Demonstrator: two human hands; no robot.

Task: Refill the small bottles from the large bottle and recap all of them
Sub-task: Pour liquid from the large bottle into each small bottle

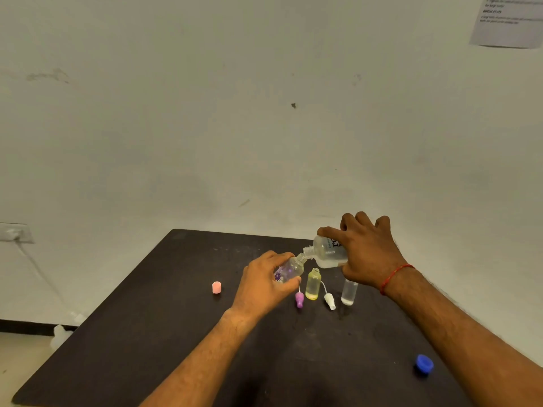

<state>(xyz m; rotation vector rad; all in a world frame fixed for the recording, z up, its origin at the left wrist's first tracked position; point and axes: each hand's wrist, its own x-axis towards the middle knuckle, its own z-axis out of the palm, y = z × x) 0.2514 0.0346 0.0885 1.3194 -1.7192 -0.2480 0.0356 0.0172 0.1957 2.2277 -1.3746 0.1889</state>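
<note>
left hand (pixel 266 282) curled round flowered small bottle (pixel 289 270), tilted above bench (pixel 176 333) | right hand (pixel 367 254) grips large bottle (pixel 327 251), tipped, neck at small bottle's mouth | yellow small bottle (pixel 313 284) upright, uncapped, clear small bottle (pixel 349 292) beside it | pink cap (pixel 216 287) left, blue cap (pixel 424 365) near right

Dim, warm yellowish light, soft shadow across the near table (pixel 152 333), wide-angle bending at edges, far-right notice (pixel 507 24) blurred.

Head view, wide-angle: looks forward, slightly down over table (pixel 152 318) toward wall (pixel 264 113); edges seemingly bowed.
</note>
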